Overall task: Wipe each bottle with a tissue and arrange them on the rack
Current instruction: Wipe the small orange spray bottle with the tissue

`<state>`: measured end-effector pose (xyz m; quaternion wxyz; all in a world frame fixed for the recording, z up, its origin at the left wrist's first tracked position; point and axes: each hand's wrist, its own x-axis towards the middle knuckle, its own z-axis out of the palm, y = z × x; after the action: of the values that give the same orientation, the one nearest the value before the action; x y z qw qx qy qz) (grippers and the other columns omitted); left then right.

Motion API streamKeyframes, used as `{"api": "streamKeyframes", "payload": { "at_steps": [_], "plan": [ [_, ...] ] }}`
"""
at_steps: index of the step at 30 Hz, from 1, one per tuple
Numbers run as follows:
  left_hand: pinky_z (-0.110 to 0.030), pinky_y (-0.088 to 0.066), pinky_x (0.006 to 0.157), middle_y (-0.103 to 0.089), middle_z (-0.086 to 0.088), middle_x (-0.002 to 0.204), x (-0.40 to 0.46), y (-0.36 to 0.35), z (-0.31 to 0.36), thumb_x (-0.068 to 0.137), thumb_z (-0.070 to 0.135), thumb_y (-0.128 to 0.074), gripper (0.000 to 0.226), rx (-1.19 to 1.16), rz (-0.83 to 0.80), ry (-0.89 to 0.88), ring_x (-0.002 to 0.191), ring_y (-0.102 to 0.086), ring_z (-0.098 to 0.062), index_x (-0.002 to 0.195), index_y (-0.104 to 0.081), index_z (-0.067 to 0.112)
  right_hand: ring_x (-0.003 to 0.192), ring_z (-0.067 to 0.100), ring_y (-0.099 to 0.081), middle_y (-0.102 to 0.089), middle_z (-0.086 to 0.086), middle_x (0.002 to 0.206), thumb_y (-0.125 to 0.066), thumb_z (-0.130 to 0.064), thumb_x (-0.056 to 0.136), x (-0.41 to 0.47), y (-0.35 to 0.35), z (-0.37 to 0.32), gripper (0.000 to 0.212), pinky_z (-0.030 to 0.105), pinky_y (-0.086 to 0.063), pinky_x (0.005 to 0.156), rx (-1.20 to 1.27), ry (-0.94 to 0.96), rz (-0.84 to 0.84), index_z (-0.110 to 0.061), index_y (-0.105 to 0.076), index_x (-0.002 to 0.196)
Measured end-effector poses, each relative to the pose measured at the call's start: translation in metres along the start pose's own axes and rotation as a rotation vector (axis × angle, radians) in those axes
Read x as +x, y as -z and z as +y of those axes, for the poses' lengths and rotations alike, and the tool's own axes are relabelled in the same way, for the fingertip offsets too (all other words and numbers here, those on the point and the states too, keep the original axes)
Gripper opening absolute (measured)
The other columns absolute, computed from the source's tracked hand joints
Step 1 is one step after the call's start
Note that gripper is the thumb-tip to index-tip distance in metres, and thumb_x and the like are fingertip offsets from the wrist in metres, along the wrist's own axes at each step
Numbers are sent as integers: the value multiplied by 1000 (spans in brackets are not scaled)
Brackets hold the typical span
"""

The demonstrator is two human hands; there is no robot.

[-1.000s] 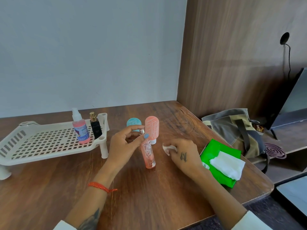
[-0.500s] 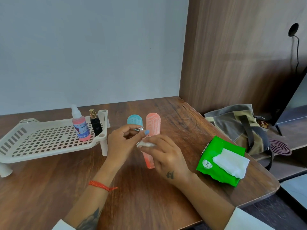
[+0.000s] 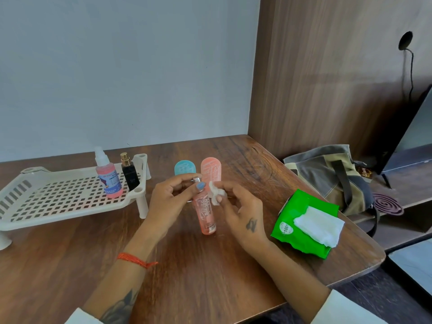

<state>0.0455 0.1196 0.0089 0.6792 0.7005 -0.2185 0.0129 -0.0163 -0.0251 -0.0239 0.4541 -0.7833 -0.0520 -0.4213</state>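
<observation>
My left hand (image 3: 171, 202) pinches the silver top of a slim pink bottle (image 3: 207, 215) that stands upright on the wooden table (image 3: 210, 277). My right hand (image 3: 240, 211) holds a crumpled white tissue (image 3: 216, 195) against the bottle's upper right side. Just behind stand a teal bottle (image 3: 184, 167) and a salmon-pink bottle (image 3: 211, 170). On the right end of the white perforated rack (image 3: 58, 202) stand a pink spray bottle (image 3: 107, 176) and a small black bottle (image 3: 129, 173) with a gold cap.
A green tissue pack (image 3: 301, 220) with a white tissue sticking out lies at the table's right edge. Beyond that edge a grey and olive bag (image 3: 327, 174) and a purple coil (image 3: 388, 203) sit on a lower shelf. A wooden panel rises at the right.
My right hand brought the tissue from the table to the pink bottle, covered its upper part, then slid to its right side. My left hand kept hold of the bottle's top.
</observation>
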Motion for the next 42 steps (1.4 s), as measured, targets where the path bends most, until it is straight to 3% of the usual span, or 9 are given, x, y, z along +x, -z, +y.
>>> {"api": "streamKeyframes", "payload": {
  "at_steps": [4, 8, 11, 14, 19, 28, 32, 37, 42],
  "plan": [
    [-20, -56, 78, -70, 6, 102, 0, 0, 0, 82, 12, -66, 24, -12, -29, 11, 97, -66, -3, 102, -68, 25, 96, 5, -61, -68, -2, 106, -60, -2, 85, -5, -1, 1, 28, 18, -51, 80, -144, 218, -99, -12, -65, 110],
    [-25, -56, 82, -72, 1, 103, 0, 1, -2, 81, 13, -67, 27, -16, -57, 23, 99, -67, -10, 107, -68, 18, 91, 3, -62, -66, -11, 100, -57, -13, 85, -3, -2, 4, 24, 20, -53, 77, -20, -21, -138, -14, -64, 109],
    [-28, -56, 84, -71, 1, 105, 1, 1, -2, 81, 14, -67, 28, 2, -38, 29, 100, -67, -10, 109, -68, 18, 90, 2, -63, -68, -8, 98, -61, -8, 85, -2, -2, 4, 23, 24, -54, 78, 6, -88, -122, -14, -64, 106],
    [-35, -55, 88, -71, -1, 107, 2, 0, -2, 80, 14, -68, 30, 15, -5, 48, 100, -67, -12, 110, -68, 17, 90, 3, -61, -67, -4, 98, -65, -4, 82, -3, 2, 2, 22, 20, -51, 76, -98, 120, 1, -11, -67, 102],
    [-36, -54, 90, -71, -1, 107, 0, 0, -1, 78, 17, -71, 26, 0, 20, 53, 101, -67, -14, 103, -68, 24, 101, 14, -57, -64, 7, 108, -60, -4, 83, -10, -1, -2, 21, 19, -45, 87, -286, 405, -89, -9, -70, 100],
    [-27, -56, 80, -71, 5, 101, 1, -1, -1, 79, 15, -70, 27, 49, 28, 36, 94, -68, -9, 105, -67, 22, 90, 3, -60, -63, -14, 98, -62, -14, 86, -5, -1, 3, 19, 20, -52, 73, -93, -24, -108, -18, -65, 104],
    [-20, -56, 77, -71, 10, 95, 0, -1, 0, 77, 16, -72, 28, 59, 45, 19, 90, -68, -3, 104, -67, 20, 91, 10, -59, -64, 1, 100, -64, -5, 82, -6, 1, -1, 20, 24, -50, 76, -205, 205, 9, -10, -67, 101],
    [-8, -51, 69, -69, 14, 91, -1, -1, 0, 76, 17, -73, 27, 98, 55, -31, 85, -66, 7, 102, -65, 21, 95, 23, -55, -65, 12, 104, -46, -7, 92, -10, -2, -6, 25, 26, -43, 86, -409, 559, -115, -6, -70, 98],
    [-7, -49, 65, -69, 14, 88, -1, -1, 2, 75, 18, -73, 23, 91, 53, -49, 83, -66, 7, 92, -63, 31, 98, 23, -55, -66, 8, 107, -48, -6, 92, -10, -6, -6, 25, 29, -46, 87, -460, 607, -158, -6, -71, 102]
  ]
}}
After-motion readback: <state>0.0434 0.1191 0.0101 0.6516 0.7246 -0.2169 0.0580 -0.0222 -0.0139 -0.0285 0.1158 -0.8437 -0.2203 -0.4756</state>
